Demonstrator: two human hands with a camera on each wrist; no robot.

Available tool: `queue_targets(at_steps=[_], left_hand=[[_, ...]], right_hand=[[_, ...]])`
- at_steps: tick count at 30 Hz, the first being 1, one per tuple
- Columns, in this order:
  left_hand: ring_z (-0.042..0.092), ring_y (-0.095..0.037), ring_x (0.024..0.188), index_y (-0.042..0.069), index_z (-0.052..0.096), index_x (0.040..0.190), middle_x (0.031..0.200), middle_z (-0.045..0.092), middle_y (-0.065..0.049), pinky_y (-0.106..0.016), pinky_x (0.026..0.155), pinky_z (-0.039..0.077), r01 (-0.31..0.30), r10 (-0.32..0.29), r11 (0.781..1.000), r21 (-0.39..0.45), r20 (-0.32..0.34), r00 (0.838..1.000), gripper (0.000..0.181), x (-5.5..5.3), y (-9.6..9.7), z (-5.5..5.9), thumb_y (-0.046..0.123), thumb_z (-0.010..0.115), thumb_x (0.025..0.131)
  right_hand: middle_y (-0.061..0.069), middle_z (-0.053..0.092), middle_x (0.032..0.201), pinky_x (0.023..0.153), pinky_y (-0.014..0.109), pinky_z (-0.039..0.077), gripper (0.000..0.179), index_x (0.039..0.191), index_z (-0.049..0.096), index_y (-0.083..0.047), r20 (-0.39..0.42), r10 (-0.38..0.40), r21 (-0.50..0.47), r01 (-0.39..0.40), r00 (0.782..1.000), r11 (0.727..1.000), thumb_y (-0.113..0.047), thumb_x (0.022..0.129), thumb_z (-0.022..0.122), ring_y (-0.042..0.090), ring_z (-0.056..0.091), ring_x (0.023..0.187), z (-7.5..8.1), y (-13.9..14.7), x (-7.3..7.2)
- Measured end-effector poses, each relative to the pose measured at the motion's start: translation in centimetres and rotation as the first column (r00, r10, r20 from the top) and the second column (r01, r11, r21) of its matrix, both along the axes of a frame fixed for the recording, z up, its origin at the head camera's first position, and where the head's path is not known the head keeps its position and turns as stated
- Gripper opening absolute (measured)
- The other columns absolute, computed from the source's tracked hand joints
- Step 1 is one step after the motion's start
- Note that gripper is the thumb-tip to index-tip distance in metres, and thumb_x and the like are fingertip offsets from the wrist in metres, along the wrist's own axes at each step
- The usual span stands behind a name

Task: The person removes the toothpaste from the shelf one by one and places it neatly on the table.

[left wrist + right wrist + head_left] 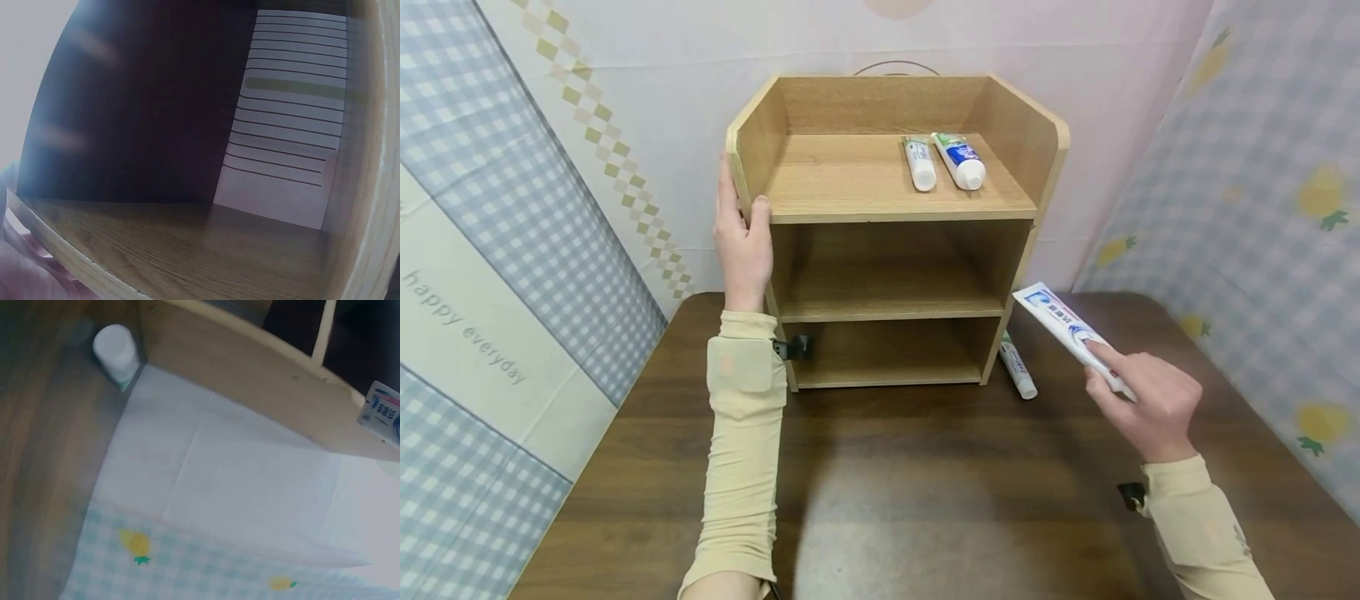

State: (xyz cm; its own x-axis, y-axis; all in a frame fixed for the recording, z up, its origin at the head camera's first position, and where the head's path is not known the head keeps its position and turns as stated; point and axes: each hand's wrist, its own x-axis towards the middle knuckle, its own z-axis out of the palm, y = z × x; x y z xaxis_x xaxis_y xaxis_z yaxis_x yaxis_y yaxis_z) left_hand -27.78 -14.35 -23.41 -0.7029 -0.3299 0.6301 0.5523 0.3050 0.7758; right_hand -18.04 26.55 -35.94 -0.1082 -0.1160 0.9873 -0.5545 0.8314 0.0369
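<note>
My right hand [1153, 400] grips the lower end of a white toothpaste tube [1063, 329] with blue print, held right of a small wooden shelf [895, 217]. The tube's flat end points up toward the shelf; its other end is hidden in the hand. In the right wrist view a corner of the tube [382, 412] shows at the right edge. My left hand [743, 242] holds the shelf's left side panel, thumb at the front edge. On the top board lie two tubes, a white one [920, 164] and a blue and white one [960, 162].
Another toothpaste tube [1018, 367] lies on the dark wooden table [910, 500], against the shelf's right foot. A middle board [891, 312] and a bottom board [891, 375] sit below the top one. Patterned cloth [1247, 208] surrounds the table on the sides and back.
</note>
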Motion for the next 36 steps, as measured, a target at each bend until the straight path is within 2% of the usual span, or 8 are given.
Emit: queue_targets(at_steps=[4,13,19,23,25,27,33,36], left_hand=[[0.039,-0.01,0.137,0.013,0.029,0.154,0.158,0.034,-0.004,-0.023,0.111,0.031,-0.004,0.004,1.0,0.002,0.007,1.0,0.063,-0.1,-0.1,-0.1,0.008,0.043,0.092],[0.038,-0.01,0.137,0.009,0.029,0.153,0.158,0.033,-0.006,-0.022,0.11,0.032,-0.004,0.004,1.0,0.006,-0.007,1.0,0.063,0.0,0.0,0.2,0.008,0.043,0.092],[0.039,-0.011,0.137,0.006,0.03,0.152,0.157,0.035,-0.009,-0.022,0.11,0.033,-0.008,0.008,1.0,0.019,-0.037,0.999,0.062,0.2,0.1,0.6,0.005,0.042,0.091],[0.04,-0.011,0.136,0.007,0.03,0.152,0.157,0.035,-0.008,-0.022,0.11,0.033,-0.009,0.01,1.0,0.015,-0.03,0.999,0.062,0.1,0.2,0.6,0.006,0.043,0.091],[0.04,-0.011,0.136,0.008,0.03,0.152,0.157,0.035,-0.007,-0.022,0.11,0.033,-0.006,0.006,1.0,0.018,-0.024,1.0,0.062,0.1,0.2,0.6,0.006,0.043,0.091],[0.04,-0.01,0.137,0.008,0.03,0.153,0.157,0.035,-0.007,-0.022,0.11,0.033,-0.003,0.004,1.0,0.02,-0.02,1.0,0.063,0.1,0.2,0.5,0.006,0.043,0.091],[0.039,-0.009,0.137,0.008,0.029,0.153,0.157,0.034,-0.006,-0.021,0.11,0.031,-0.005,0.005,1.0,0.007,-0.007,1.0,0.063,-0.1,0.1,0.1,0.007,0.043,0.092],[0.039,-0.009,0.137,0.009,0.029,0.153,0.158,0.034,-0.006,-0.021,0.11,0.031,-0.004,0.004,1.0,0.008,-0.004,1.0,0.063,-0.1,0.1,-0.1,0.008,0.042,0.092]], right_hand=[[0.01,0.051,0.049,0.042,0.035,0.023,0.035,0.086,0.078,-0.007,0.035,-0.063,0.05,0.061,0.997,0.997,-0.033,0.086,0.054,0.023,0.037,0.04,-1.1,0.9,-0.7],[0.016,0.066,0.06,0.043,0.035,0.026,0.036,0.092,0.078,-0.008,0.153,-0.156,0.034,0.152,0.976,0.988,-0.032,0.083,0.053,0.031,0.053,0.044,-2.9,2.3,-1.3],[0.016,0.071,0.068,0.042,0.037,0.029,0.037,0.095,0.077,-0.01,0.262,-0.225,0.114,0.201,0.938,0.973,-0.033,0.085,0.05,0.031,0.06,0.05,-3.6,2.9,-1.9],[0.017,0.07,0.066,0.038,0.037,0.025,0.037,0.095,0.076,-0.01,0.332,-0.27,0.18,0.22,0.904,0.959,-0.034,0.086,0.05,0.028,0.056,0.045,-4.5,3.7,-2.2],[0.016,0.068,0.062,0.037,0.035,0.024,0.031,0.094,0.075,-0.01,0.39,-0.294,0.209,0.227,0.873,0.951,-0.031,0.084,0.054,0.026,0.051,0.041,-4.9,4.1,-2.3],[0.014,0.065,0.056,0.037,0.035,0.022,0.024,0.093,0.074,-0.011,0.469,-0.311,0.215,0.235,0.827,0.948,-0.027,0.083,0.06,0.024,0.045,0.038,-5.1,4.4,-2.4],[0.009,0.056,0.048,0.038,0.035,0.023,0.016,0.095,0.072,-0.013,0.716,-0.34,0.196,0.291,0.61,0.936,-0.024,0.085,0.066,0.022,0.037,0.038,-5.7,5.1,-2.2],[0.01,0.058,0.051,0.039,0.036,0.024,0.019,0.097,0.071,-0.013,0.778,-0.335,0.199,0.297,0.532,0.934,-0.028,0.089,0.062,0.024,0.039,0.04,-5.8,5.3,-2.2]])
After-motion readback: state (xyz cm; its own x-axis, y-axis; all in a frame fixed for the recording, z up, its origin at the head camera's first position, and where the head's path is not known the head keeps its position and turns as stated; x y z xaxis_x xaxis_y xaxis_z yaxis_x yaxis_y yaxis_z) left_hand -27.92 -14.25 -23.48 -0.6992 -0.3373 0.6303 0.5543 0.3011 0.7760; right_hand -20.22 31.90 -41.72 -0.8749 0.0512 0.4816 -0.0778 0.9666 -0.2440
